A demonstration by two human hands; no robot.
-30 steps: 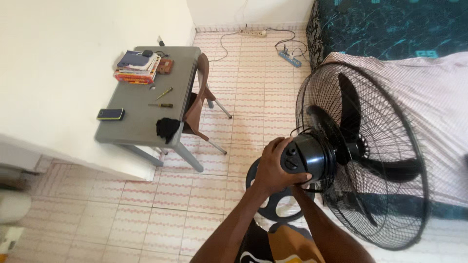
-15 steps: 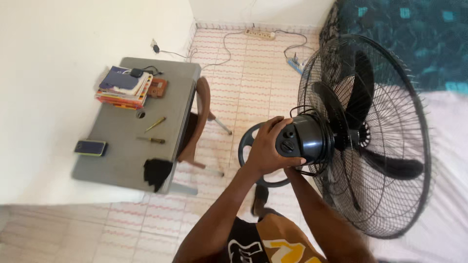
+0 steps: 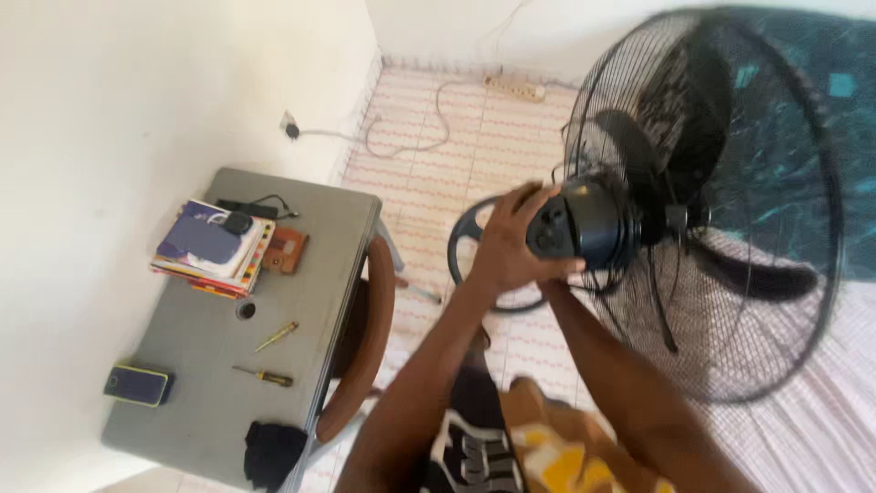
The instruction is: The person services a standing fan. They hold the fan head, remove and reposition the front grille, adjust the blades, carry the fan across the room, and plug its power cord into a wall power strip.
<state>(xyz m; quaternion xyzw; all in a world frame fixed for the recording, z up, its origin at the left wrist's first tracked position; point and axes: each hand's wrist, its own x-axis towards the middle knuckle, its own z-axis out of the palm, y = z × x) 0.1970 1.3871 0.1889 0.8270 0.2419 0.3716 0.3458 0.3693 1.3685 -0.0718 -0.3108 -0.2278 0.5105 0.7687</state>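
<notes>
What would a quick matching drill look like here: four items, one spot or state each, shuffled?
Things:
1. fan motor housing
2. phone
3. stack of books
4. power strip

Places or states:
A. on the tiled floor by the far wall
B. near corner of the grey table, lying flat
C. held by the left hand, behind the wire cage
D. far end of the table, next to the wall

Pairs: 1-C, 2-B, 3-D, 4-A

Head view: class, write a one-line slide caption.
Left hand grips black round fan motor housing; right hand hidden beneath, beside grey table.
</notes>
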